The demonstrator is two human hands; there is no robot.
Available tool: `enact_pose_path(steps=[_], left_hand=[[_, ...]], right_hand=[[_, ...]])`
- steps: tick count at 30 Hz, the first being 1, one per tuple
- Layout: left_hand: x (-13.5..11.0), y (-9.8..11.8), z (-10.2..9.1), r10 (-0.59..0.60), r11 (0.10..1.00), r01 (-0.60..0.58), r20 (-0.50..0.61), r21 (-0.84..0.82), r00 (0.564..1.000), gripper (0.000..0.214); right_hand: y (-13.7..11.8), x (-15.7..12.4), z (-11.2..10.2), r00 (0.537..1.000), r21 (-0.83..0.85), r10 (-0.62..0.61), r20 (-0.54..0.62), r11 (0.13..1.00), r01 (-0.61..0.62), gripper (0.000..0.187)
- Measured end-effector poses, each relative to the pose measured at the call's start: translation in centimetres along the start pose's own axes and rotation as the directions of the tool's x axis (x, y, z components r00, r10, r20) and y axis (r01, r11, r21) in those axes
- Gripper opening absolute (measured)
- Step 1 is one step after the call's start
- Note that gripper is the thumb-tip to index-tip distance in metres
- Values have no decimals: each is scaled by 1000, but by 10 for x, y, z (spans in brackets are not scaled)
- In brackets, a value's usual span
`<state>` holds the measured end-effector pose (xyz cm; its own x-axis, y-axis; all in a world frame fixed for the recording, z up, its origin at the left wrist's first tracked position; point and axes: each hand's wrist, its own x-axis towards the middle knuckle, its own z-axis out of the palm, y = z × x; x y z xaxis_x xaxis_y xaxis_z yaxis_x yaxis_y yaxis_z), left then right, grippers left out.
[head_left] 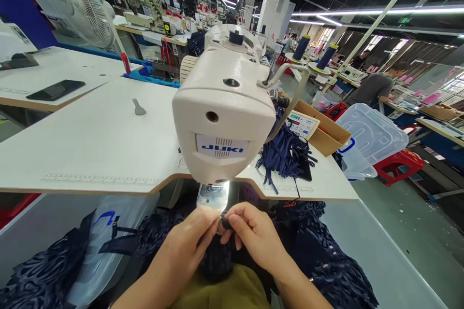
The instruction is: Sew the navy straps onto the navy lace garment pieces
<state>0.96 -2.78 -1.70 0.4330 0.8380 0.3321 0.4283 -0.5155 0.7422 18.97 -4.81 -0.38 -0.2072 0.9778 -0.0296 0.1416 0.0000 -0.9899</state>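
My left hand and my right hand meet low in the middle, just in front of the sewing machine's metal bed. Both are closed, with thumbs and fingertips pinching a small dark navy fabric piece. Its exact shape is partly hidden by my fingers. More dark fabric hangs below them over my lap. Above my hands stands the white JUKI sewing machine, its lamp lit over the bed. The needle is hidden behind the machine head.
Navy patterned garments are heaped right, others left beside a clear plastic lid. Navy straps lie by a cardboard box. The white table holds a flat metal piece; a phone lies further left.
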Motion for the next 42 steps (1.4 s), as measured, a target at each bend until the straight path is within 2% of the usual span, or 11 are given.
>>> enact_pose_path(steps=[4, 11, 16, 19, 23, 27, 30, 32, 34, 39, 42], left_hand=[[-2, -1, -1, 79, 997, -80, 80, 11, 994, 24], [5, 8, -4, -76, 997, 82, 234, -16, 969, 17], [1, 6, -11, 102, 994, -107, 218, 9, 971, 15], [-2, 4, -11, 130, 991, -127, 198, -29, 971, 15], [0, 5, -13, -88, 985, 106, 136, -136, 987, 8], [3, 6, -16, -229, 894, 302, 244, -330, 943, 15], [5, 4, -14, -295, 848, 348, 190, -399, 936, 16], [6, 3, -12, -338, 827, 369, 148, -424, 929, 17], [7, 2, -9, -366, 809, 382, 126, -447, 922, 17], [6, 6, -3, -332, 822, 322, 64, -471, 941, 14], [3, 9, 2, -263, 852, 243, 22, -463, 964, 8]], right_hand=[[1, 3, -5, 992, 44, 83, 92, 995, -87, 14], [-5, 5, -6, 998, -144, 63, -13, 988, -64, 6], [-8, 6, -12, 987, -144, 63, 145, 989, -42, 12], [-14, 6, -16, 981, -123, 27, 193, 992, -3, 22], [-22, 5, -23, 984, -259, -117, 138, 954, 149, 26], [-24, 8, -28, 964, -368, -250, 94, 891, 266, 17], [-22, 10, -28, 910, -496, -412, 51, 781, 381, 7], [-18, 8, -25, 853, -559, -519, -56, 724, 404, 6], [-10, 4, -20, 815, -524, -554, -169, 751, 401, 13], [15, -6, 2, 911, -242, -362, -197, 918, 312, 34], [25, -4, 17, 904, -41, -280, -323, 958, 283, 26]])
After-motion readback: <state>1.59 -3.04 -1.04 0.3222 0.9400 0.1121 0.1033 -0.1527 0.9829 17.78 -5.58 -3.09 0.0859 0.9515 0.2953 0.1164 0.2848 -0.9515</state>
